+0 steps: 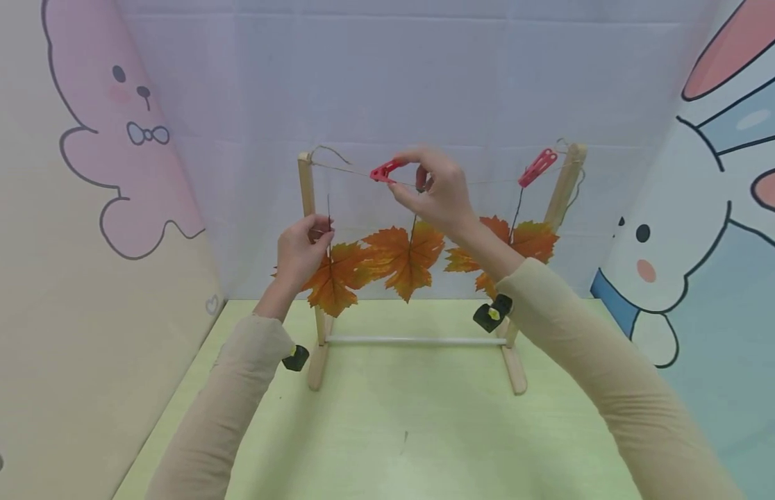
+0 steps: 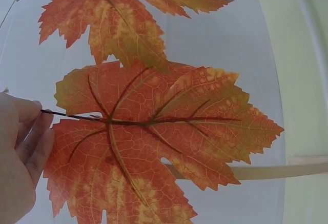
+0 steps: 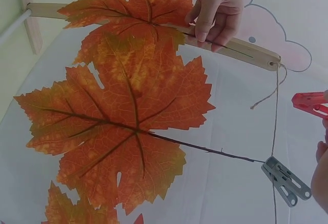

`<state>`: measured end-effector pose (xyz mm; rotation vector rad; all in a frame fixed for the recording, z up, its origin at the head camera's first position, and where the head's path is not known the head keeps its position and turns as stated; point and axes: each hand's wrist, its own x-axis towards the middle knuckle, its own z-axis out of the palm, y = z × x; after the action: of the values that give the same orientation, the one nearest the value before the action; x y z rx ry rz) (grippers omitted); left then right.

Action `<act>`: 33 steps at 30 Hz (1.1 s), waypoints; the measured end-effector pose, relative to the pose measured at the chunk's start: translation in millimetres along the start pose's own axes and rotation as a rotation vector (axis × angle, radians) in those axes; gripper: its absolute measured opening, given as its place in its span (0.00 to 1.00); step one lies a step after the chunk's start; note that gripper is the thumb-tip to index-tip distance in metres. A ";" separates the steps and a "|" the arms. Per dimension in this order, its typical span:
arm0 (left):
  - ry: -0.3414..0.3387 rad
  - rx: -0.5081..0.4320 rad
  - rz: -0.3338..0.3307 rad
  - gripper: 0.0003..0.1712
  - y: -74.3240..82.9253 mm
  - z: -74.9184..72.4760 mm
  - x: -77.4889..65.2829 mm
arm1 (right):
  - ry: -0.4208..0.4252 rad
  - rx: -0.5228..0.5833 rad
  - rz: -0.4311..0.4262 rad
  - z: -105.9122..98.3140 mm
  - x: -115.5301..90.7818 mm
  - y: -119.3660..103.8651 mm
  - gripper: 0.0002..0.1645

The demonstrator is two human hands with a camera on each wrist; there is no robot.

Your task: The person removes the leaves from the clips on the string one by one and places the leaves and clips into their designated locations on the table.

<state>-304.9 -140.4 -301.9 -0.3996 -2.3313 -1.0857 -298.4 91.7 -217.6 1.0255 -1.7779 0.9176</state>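
Left of centre in the head view, we see the left hand (image 1: pixel 298 251) pinching the dark stem (image 1: pixel 328 206) of an orange leaf (image 1: pixel 335 281), the stem's tip standing below the string (image 1: pixel 339 168). At upper centre, the right hand (image 1: pixel 442 193) pinches a red clip (image 1: pixel 384 171); the right wrist view shows it apart from the string. We judge that the leaf could drop or twist if the left fingers loosen, since only its thin stem is held. The red clip could spring away if the fingers slide off its ends. A hard tug on the string could swing the middle leaf (image 1: pixel 406 260), which hangs from a grey clip (image 3: pixel 286 180). As for containers, we find none in any view.
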 end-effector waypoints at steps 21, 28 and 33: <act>-0.024 0.031 -0.021 0.07 -20.4 -8.9 -13.6 | -0.072 0.012 -0.016 -11.2 -25.7 -2.5 0.18; -0.041 0.034 -0.006 0.07 -27.2 -11.4 -18.8 | -0.072 -0.010 -0.010 -14.8 -40.0 1.1 0.19; -0.049 0.054 -0.004 0.07 -34.0 -14.7 -23.1 | -0.078 0.004 0.011 -19.9 -51.3 5.7 0.19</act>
<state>-297.0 -174.3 -328.3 -0.4052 -2.4002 -1.0228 -282.4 125.2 -258.7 1.0682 -1.8478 0.8993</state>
